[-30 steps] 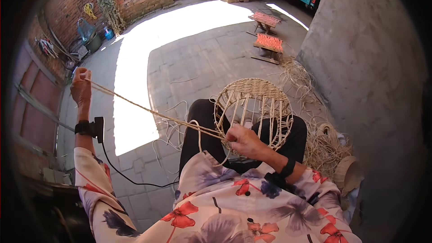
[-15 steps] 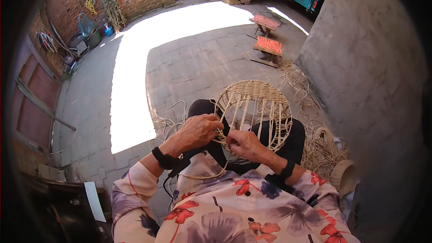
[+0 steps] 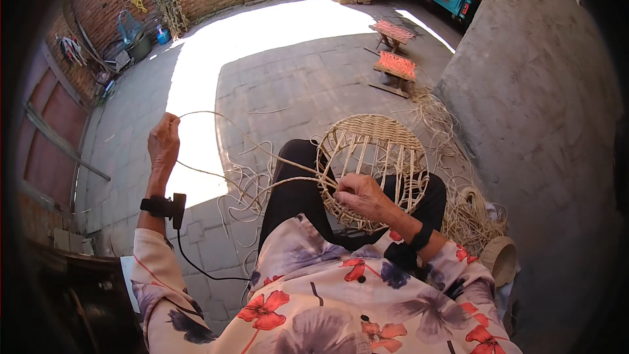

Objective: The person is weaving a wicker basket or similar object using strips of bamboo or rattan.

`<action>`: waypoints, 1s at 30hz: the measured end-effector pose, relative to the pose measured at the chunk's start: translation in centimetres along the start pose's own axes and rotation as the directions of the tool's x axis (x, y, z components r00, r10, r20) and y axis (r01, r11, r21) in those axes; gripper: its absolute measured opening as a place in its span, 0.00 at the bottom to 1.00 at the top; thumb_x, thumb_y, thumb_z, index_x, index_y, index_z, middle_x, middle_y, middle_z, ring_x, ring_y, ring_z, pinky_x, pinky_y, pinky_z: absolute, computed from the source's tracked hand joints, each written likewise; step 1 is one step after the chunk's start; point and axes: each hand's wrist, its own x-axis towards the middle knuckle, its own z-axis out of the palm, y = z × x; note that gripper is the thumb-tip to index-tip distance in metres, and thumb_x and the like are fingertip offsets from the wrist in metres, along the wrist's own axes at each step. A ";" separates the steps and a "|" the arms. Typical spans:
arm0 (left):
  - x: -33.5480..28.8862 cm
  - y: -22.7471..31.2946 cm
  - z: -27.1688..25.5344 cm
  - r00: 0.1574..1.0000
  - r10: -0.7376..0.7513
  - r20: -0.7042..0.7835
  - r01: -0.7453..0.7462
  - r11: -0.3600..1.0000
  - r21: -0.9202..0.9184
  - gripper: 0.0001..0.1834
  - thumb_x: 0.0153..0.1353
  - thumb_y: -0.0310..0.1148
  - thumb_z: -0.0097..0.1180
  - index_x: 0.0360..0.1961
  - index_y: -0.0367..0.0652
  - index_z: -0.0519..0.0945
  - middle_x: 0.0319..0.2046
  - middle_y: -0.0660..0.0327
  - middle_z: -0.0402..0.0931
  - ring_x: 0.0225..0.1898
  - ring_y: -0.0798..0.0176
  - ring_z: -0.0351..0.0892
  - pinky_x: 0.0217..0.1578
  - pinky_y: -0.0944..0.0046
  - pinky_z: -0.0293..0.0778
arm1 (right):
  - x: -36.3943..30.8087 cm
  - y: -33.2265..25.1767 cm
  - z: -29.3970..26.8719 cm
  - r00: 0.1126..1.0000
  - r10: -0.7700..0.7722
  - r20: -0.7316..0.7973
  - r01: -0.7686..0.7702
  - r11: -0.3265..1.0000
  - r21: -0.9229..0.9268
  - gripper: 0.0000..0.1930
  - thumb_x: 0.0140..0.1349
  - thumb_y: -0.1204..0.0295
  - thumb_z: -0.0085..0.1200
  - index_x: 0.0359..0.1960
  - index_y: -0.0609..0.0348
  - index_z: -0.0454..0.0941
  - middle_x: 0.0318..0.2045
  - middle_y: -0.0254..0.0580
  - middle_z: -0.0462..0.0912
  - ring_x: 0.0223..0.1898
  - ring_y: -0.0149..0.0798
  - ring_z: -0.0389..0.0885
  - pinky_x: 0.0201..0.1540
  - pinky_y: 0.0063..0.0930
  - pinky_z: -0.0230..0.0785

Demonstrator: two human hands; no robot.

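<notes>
Paved yard [image 3: 308,72] | left hand [image 3: 164,143] grips cane strand [image 3: 262,151] | right hand [image 3: 357,193] on basket [image 3: 373,157]

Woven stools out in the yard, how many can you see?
2. One stool stands at the sunlit patch's edge; the other stool sits nearer, in shade, beside loose cane strands. More may be hidden in the dark shed behind.

Your half-woven basket [image 3: 373,167] rests on your lap, your right hand [image 3: 359,195] on its near rim. Your left hand [image 3: 163,142] is raised well to the left, a strand [image 3: 262,152] running between them. Loose cane [image 3: 472,213] lies right of the basket; two stools [image 3: 394,49] stand beyond it.
</notes>
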 end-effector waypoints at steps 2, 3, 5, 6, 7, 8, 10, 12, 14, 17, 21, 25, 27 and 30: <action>0.4 -8.6 -3.2 0.953 -0.154 -0.262 0.205 0.962 0.182 0.12 0.71 0.39 0.48 0.38 0.46 0.81 0.31 0.55 0.85 0.32 0.47 0.84 0.34 0.53 0.77 | 0.8 0.1 0.4 1.000 0.024 0.014 -0.026 0.994 0.107 0.09 0.58 0.70 0.58 0.30 0.65 0.80 0.23 0.47 0.79 0.26 0.39 0.80 0.33 0.34 0.70; 0.6 -9.6 -3.9 0.911 -0.362 -0.198 0.407 0.862 0.300 0.08 0.68 0.36 0.54 0.44 0.48 0.81 0.37 0.56 0.84 0.38 0.49 0.84 0.38 0.52 0.78 | 1.2 0.1 0.1 0.998 0.064 0.012 -0.065 0.991 0.116 0.09 0.60 0.70 0.58 0.31 0.65 0.80 0.21 0.46 0.79 0.25 0.38 0.80 0.31 0.33 0.70; -1.2 -7.9 -3.2 0.967 -0.228 -0.114 0.255 0.851 0.460 0.10 0.66 0.34 0.57 0.47 0.49 0.80 0.41 0.56 0.82 0.41 0.50 0.83 0.40 0.52 0.78 | 1.7 -1.6 -0.6 0.987 0.159 0.023 -0.161 0.966 0.201 0.08 0.63 0.70 0.57 0.34 0.64 0.80 0.19 0.44 0.78 0.22 0.37 0.79 0.28 0.32 0.69; -1.9 -6.7 -2.7 0.994 -0.107 -0.013 0.093 0.794 0.601 0.14 0.63 0.32 0.60 0.50 0.51 0.80 0.45 0.56 0.81 0.45 0.52 0.82 0.43 0.52 0.78 | 1.8 -2.4 -0.4 0.987 0.161 0.021 -0.162 0.966 0.200 0.08 0.63 0.70 0.57 0.34 0.64 0.80 0.19 0.44 0.78 0.22 0.37 0.79 0.28 0.32 0.69; -2.5 -5.5 -2.3 0.985 -0.155 0.081 0.098 0.873 0.478 0.21 0.59 0.29 0.64 0.54 0.52 0.78 0.50 0.56 0.77 0.51 0.54 0.78 0.46 0.54 0.77 | 2.1 -3.5 0.2 0.997 0.002 0.071 -0.010 0.992 0.124 0.08 0.64 0.70 0.56 0.35 0.64 0.80 0.19 0.45 0.78 0.22 0.39 0.79 0.28 0.33 0.69; -3.0 -2.9 -0.6 0.986 -0.115 0.121 0.067 0.937 0.344 0.20 0.60 0.29 0.63 0.54 0.52 0.78 0.46 0.56 0.79 0.46 0.55 0.81 0.44 0.54 0.78 | 2.3 -4.1 0.6 0.983 -0.141 0.120 0.136 0.990 0.049 0.08 0.65 0.70 0.56 0.36 0.64 0.80 0.19 0.45 0.78 0.22 0.41 0.79 0.28 0.33 0.70; -3.7 4.8 1.1 0.937 0.000 0.349 0.067 0.982 -0.178 0.14 0.60 0.27 0.62 0.47 0.46 0.81 0.35 0.55 0.81 0.33 0.57 0.84 0.35 0.59 0.79 | 1.6 -4.1 2.2 0.911 -0.327 0.251 0.337 0.941 0.002 0.06 0.64 0.71 0.56 0.37 0.59 0.81 0.27 0.50 0.82 0.31 0.52 0.82 0.35 0.40 0.74; -5.4 12.8 2.1 0.825 0.299 0.480 -0.045 0.881 -0.471 0.07 0.61 0.25 0.59 0.41 0.43 0.83 0.34 0.56 0.82 0.32 0.56 0.84 0.34 0.60 0.78 | 0.2 -3.7 3.3 0.845 -0.355 0.399 0.415 0.907 -0.073 0.06 0.63 0.71 0.53 0.36 0.59 0.81 0.31 0.51 0.82 0.35 0.54 0.83 0.39 0.44 0.74; -7.8 17.0 3.9 0.651 0.616 0.444 -0.216 0.710 -0.670 0.09 0.59 0.26 0.62 0.42 0.42 0.83 0.35 0.55 0.80 0.35 0.52 0.82 0.35 0.58 0.77 | -0.7 -4.4 3.0 0.824 -0.297 0.483 0.406 0.904 -0.137 0.06 0.64 0.71 0.53 0.36 0.59 0.80 0.31 0.49 0.81 0.35 0.53 0.82 0.39 0.43 0.73; -10.9 20.6 5.8 0.465 0.742 0.483 -0.273 0.640 -0.719 0.10 0.61 0.35 0.59 0.43 0.50 0.84 0.37 0.56 0.76 0.37 0.50 0.80 0.38 0.54 0.76 | -0.9 -4.5 3.0 0.789 -0.250 0.562 0.419 0.887 -0.194 0.07 0.65 0.70 0.52 0.36 0.59 0.79 0.31 0.46 0.80 0.35 0.52 0.81 0.38 0.43 0.73; -12.5 21.1 7.5 0.412 0.765 0.495 -0.310 0.629 -0.714 0.08 0.60 0.36 0.59 0.40 0.51 0.85 0.33 0.58 0.73 0.34 0.52 0.79 0.35 0.54 0.75 | -0.8 -3.7 3.5 0.737 -0.240 0.632 0.438 0.882 -0.174 0.08 0.64 0.69 0.51 0.34 0.58 0.79 0.32 0.47 0.81 0.35 0.52 0.81 0.39 0.44 0.72; -12.4 21.7 7.4 0.433 0.745 0.508 -0.290 0.648 -0.704 0.07 0.59 0.37 0.60 0.37 0.51 0.85 0.33 0.58 0.73 0.34 0.53 0.79 0.34 0.54 0.74 | -0.9 -3.6 3.6 0.741 -0.243 0.626 0.447 0.874 -0.190 0.08 0.64 0.68 0.51 0.33 0.58 0.79 0.31 0.48 0.80 0.34 0.52 0.80 0.40 0.44 0.72; -12.6 22.0 7.6 0.452 0.732 0.510 -0.336 0.669 -0.663 0.07 0.57 0.37 0.61 0.35 0.51 0.85 0.31 0.58 0.72 0.34 0.54 0.78 0.33 0.54 0.74 | -0.7 -3.5 3.7 0.714 -0.226 0.662 0.461 0.864 -0.202 0.08 0.63 0.67 0.52 0.34 0.57 0.79 0.29 0.48 0.80 0.35 0.52 0.81 0.39 0.44 0.72; -12.8 22.5 8.1 0.465 0.726 0.507 -0.384 0.681 -0.623 0.06 0.54 0.37 0.62 0.32 0.52 0.84 0.30 0.60 0.71 0.34 0.54 0.78 0.32 0.55 0.73 | -0.9 -3.9 2.9 0.695 -0.145 0.704 0.429 0.870 -0.244 0.09 0.64 0.65 0.53 0.37 0.56 0.81 0.27 0.49 0.81 0.33 0.53 0.81 0.38 0.44 0.72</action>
